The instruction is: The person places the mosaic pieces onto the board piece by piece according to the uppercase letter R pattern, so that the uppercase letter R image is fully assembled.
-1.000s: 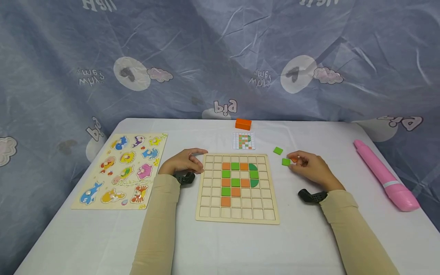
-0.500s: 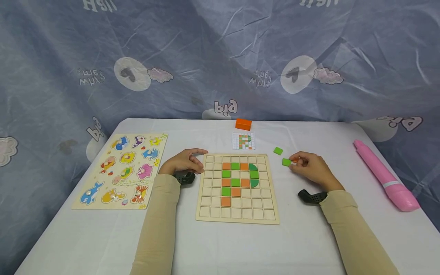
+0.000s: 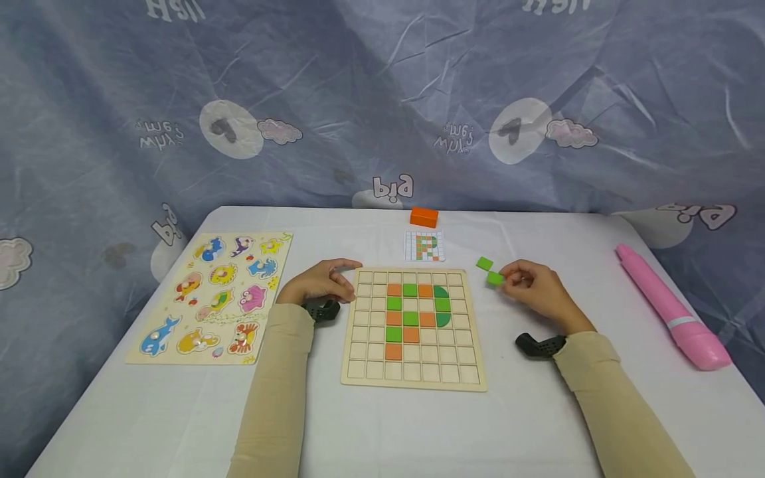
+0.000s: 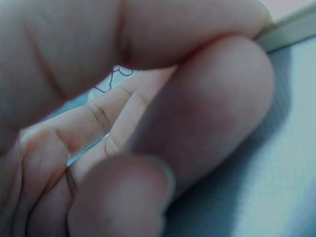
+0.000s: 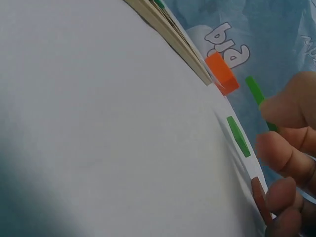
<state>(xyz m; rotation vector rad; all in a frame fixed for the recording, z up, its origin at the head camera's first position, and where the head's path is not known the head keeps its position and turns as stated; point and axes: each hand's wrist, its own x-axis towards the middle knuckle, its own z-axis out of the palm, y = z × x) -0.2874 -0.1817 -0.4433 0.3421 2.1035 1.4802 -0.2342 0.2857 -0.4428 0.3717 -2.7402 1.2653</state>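
Observation:
My right hand [image 3: 540, 295] pinches a green square tile [image 3: 495, 279] between thumb and fingers; in the right wrist view this green tile [image 5: 253, 90] is raised off the table. A second green tile [image 3: 485, 263] lies just beyond it. Beside the lower fingers in the right wrist view is an orange-brown tile [image 5: 259, 197], mostly hidden in the head view. My left hand [image 3: 317, 282] rests at the upper left edge of the wooden grid board [image 3: 370, 370], fingertips against it. Orange, green and dark green rounded tiles [image 3: 442, 320] fill several of its squares.
Behind the board lie a printed pattern card [image 3: 425, 246] and an orange block [image 3: 424, 217]. An animal puzzle board [image 3: 197, 299] is at the left. A pink cylindrical object [image 3: 672, 305] lies near the right table edge. A blue-grey printed cloth [image 3: 358, 99] hangs behind.
The nearer green tile, flat beside the right fingers before, is now tilted and pinched, shifted slightly away toward the other green tile. The left hand stays in place.

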